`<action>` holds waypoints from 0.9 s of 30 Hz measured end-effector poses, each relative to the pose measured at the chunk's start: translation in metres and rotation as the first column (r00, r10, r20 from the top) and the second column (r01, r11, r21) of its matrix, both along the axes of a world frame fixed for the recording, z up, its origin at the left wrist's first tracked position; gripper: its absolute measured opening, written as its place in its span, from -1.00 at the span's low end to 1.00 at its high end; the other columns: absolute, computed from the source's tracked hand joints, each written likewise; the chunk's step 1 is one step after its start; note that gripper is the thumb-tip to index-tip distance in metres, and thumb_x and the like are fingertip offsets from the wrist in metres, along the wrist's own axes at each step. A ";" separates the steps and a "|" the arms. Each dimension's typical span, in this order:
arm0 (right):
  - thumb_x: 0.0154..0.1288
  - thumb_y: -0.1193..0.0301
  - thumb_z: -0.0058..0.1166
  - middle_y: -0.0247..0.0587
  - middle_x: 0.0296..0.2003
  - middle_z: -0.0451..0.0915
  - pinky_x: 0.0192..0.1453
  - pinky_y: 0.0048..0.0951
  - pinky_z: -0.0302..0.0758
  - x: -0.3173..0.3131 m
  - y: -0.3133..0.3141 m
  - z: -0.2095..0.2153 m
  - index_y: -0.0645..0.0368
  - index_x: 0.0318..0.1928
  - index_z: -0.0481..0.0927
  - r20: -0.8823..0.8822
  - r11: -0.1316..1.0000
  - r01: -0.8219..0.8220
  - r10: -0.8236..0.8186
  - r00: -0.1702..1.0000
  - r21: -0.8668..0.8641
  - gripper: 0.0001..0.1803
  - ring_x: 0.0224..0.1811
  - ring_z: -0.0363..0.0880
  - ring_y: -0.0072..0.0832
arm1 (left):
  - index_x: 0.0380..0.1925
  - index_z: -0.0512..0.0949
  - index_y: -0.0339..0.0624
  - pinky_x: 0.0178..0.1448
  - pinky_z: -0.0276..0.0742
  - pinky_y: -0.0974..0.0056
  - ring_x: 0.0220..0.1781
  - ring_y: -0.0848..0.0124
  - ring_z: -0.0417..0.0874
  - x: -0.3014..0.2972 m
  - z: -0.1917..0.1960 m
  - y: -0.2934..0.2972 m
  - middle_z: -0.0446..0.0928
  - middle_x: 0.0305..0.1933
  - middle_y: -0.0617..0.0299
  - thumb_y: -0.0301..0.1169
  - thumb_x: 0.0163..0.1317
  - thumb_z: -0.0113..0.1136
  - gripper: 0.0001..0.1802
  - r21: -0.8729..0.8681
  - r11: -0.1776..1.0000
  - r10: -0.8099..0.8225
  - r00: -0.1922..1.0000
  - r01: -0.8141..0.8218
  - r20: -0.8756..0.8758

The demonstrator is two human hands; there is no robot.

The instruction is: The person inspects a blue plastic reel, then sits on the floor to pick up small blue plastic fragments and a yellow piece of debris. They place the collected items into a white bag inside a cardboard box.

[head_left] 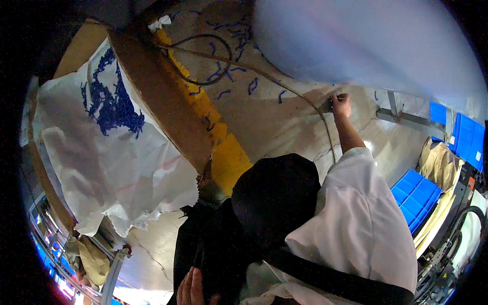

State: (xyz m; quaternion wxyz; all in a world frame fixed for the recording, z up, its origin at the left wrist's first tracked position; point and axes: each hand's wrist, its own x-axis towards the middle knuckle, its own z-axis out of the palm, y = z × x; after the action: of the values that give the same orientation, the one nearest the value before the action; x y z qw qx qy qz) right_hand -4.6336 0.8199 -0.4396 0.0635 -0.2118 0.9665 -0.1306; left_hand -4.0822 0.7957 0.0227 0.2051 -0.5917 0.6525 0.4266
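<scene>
My right arm, in a white sleeve, reaches forward over the floor. The fingers of my right hand are closed, low by a small dark object; what they grip is too small to make out. Beside that hand runs a thin hose, which bends toward me. Against the black cloth over my leg lies my left hand, fingers stretched out and holding nothing visible. Several blue stringy pieces are scattered on the floor ahead.
To the left stands a cardboard box with a white liner and a heap of blue strands. A yellow floor stripe runs alongside. A large pale blurred surface hangs close above. Blue crates and a metal frame stand right.
</scene>
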 end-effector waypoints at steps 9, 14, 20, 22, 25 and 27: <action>0.14 0.17 0.14 -0.19 -0.30 0.58 -0.22 -0.23 0.54 -0.052 -0.042 -0.013 0.12 -0.12 0.50 0.209 0.977 0.026 0.020 0.978 -0.213 -0.63 -0.28 0.59 -0.39 | 0.25 0.26 -0.17 0.27 0.28 0.03 0.23 -0.05 0.34 0.002 0.001 0.008 0.33 0.23 -0.09 -0.33 0.18 0.05 -0.41 -0.010 0.999 0.033 0.999 -0.033 0.036; 0.20 0.09 0.02 -0.04 0.10 0.47 0.10 -0.27 0.42 -0.065 -0.072 -0.017 0.08 0.11 0.42 0.541 0.878 0.243 0.022 0.841 -0.413 -0.47 0.09 0.49 -0.25 | 0.25 0.27 -0.17 0.29 0.27 0.03 0.23 -0.05 0.34 0.001 0.001 0.009 0.34 0.22 -0.10 -0.33 0.18 0.06 -0.41 -0.017 0.999 0.052 0.998 -0.051 0.039; 0.19 0.10 0.04 -0.05 0.05 0.49 0.07 -0.24 0.45 -0.063 -0.075 -0.007 0.09 0.10 0.42 0.108 0.883 -0.373 0.357 0.928 0.286 -0.48 0.06 0.50 -0.21 | 0.21 0.28 -0.27 0.19 0.38 -0.06 0.15 -0.07 0.45 0.036 -0.016 0.035 0.37 0.18 -0.15 -0.11 0.22 0.01 -0.37 -0.118 0.986 -0.118 0.993 0.116 -0.015; 0.16 0.11 0.08 -0.06 0.00 0.52 0.03 -0.22 0.48 -0.060 -0.070 -0.001 0.08 0.08 0.43 0.048 0.855 -0.397 0.405 0.913 0.335 -0.49 0.03 0.52 -0.18 | 0.25 0.18 -0.35 0.22 0.35 -0.08 0.19 -0.11 0.41 0.035 -0.015 0.029 0.31 0.23 -0.21 -0.04 0.26 -0.08 -0.29 -0.054 0.986 -0.157 0.987 0.157 -0.011; 0.13 0.13 0.13 -0.07 -0.08 0.56 -0.02 -0.18 0.52 -0.041 -0.059 0.007 0.07 0.05 0.44 0.028 0.821 -0.411 0.437 0.899 0.396 -0.50 -0.02 0.55 -0.14 | 0.25 0.26 -0.18 0.30 0.25 0.03 0.24 -0.05 0.34 0.006 0.004 0.013 0.33 0.23 -0.10 -0.35 0.16 0.07 -0.39 -0.054 0.998 0.036 0.999 -0.035 0.009; 0.10 0.16 0.16 -0.02 -0.02 0.53 0.04 -0.14 0.48 -0.018 -0.061 0.014 0.06 0.06 0.43 0.095 0.785 -0.405 0.411 0.907 0.469 -0.48 0.02 0.51 -0.08 | 0.25 0.22 -0.27 0.26 0.31 -0.03 0.21 -0.09 0.38 0.025 -0.001 0.024 0.31 0.23 -0.16 -0.20 0.18 0.06 -0.34 -0.054 0.996 -0.064 0.998 0.064 0.004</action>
State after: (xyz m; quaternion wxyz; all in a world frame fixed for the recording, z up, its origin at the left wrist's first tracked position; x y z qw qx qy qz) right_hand -4.6517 0.7586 -0.4260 0.1344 -0.3938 0.8999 0.1304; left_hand -4.0573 0.8202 0.0213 0.2031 -0.5763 0.6823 0.4014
